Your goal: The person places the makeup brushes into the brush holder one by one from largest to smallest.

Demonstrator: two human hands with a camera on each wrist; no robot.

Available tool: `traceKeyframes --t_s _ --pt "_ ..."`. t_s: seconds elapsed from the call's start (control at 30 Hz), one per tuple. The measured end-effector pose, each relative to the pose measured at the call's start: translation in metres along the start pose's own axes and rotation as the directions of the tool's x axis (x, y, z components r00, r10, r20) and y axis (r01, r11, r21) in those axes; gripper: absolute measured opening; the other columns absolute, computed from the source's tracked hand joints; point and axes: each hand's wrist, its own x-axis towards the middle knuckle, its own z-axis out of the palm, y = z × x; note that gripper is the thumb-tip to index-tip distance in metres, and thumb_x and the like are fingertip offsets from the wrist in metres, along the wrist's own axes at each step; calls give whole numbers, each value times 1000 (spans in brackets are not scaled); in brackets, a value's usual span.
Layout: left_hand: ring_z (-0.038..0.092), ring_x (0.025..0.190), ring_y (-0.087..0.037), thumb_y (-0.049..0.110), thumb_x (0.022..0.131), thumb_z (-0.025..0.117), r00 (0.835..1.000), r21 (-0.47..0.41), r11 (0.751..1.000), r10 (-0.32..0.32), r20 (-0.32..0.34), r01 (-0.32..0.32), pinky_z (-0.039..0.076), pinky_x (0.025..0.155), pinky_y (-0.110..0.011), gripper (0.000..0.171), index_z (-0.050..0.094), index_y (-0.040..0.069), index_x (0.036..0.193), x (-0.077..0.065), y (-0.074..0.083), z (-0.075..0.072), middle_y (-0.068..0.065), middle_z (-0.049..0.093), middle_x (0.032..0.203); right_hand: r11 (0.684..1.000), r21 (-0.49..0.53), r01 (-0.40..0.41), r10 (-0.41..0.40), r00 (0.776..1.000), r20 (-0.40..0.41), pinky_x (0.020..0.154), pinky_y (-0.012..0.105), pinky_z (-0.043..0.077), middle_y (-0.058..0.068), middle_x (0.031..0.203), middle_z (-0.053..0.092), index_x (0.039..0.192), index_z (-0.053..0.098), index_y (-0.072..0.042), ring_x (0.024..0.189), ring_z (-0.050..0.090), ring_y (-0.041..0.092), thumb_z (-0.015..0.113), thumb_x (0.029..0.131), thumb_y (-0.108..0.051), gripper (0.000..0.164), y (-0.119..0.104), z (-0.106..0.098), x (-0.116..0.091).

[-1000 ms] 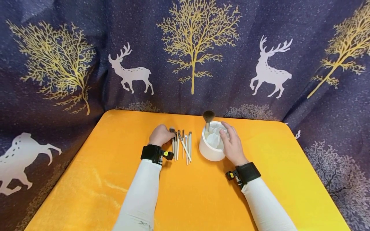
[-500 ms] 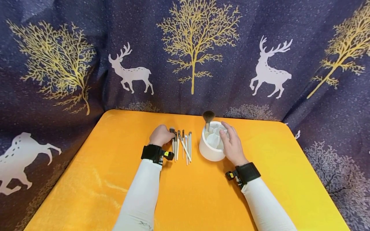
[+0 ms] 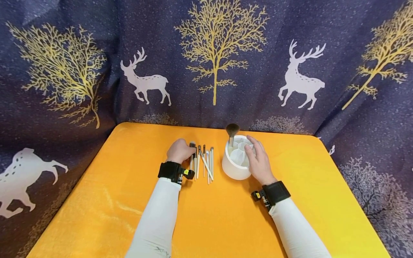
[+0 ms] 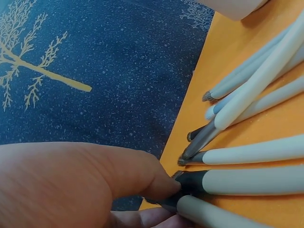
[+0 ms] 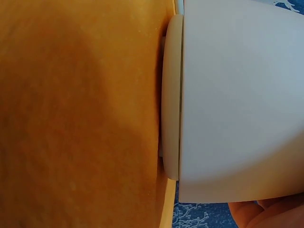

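Observation:
My left hand is at the left end of a row of makeup brushes. Thumb and fingers pinch the leftmost makeup brush near its dark bristle end. Its pale handle slants away across the cloth, beside a thicker brush whose dark collar is right by the thumb. My right hand grips the right side of a round white brush holder, thumb over the rim and fingers along the outer wall. One big fluffy makeup brush stands bristles up in the holder's left rear compartment.
Several slim makeup brushes lie side by side between the hands, one crossing over others. An orange cloth covers the table. Behind its far edge hangs a dark blue curtain with deer and trees.
The leftmost brush has shifted slightly, its handle end swinging left beneath my left hand. The right hand and the holder stay in place.

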Motion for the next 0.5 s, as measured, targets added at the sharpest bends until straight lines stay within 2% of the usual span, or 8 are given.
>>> traceKeyframes --t_s 0.3,0.5 --pt "43 56 -23 32 106 75 999 -34 999 26 -35 -27 30 56 -40 39 63 14 74 1 -2 2 -4 50 64 1000 -6 -3 3 1000 2 126 64 33 23 162 51 166 47 -5 152 47 43 49 120 -32 54 -3 -1 0" --pt "46 55 -24 33 108 74 999 -61 998 28 -32 -30 31 55 -40 38 66 12 77 -1 -3 0 -6 56 66 1000 -6 0 0 1000 0 127 64 33 24 162 52 166 48 -4 151 48 43 50 120 -32 54 -3 -1 0"
